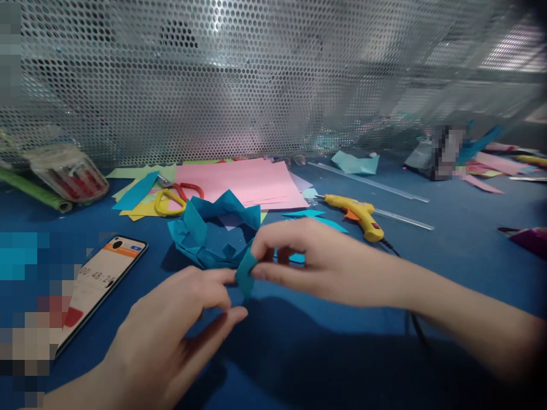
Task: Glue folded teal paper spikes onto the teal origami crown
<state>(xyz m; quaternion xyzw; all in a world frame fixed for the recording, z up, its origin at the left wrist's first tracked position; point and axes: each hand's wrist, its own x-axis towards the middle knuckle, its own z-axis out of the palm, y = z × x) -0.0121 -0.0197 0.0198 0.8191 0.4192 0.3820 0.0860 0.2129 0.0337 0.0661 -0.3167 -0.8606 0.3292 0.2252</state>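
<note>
A small blue paper piece (245, 274) is pinched between the thumb and index finger of my right hand (311, 256). My left hand (179, 319) comes in from the lower left; its index fingertip reaches the paper's left edge, while the thumb stays apart below, with a gap between them. Just behind the hands lies a ring of folded blue paper (213, 242) with pointed tips. Part of its right side is hidden by my right hand and the small piece.
Right of the ring rests a yellow glue gun (356, 213), its cord running toward me, with clear glue sticks (371, 182) behind. Scissors (175, 196) lie on coloured paper beside pink sheets (239, 179). A phone (105, 285) and a jar (70, 171) are left. Perforated metal (256, 80) stands behind.
</note>
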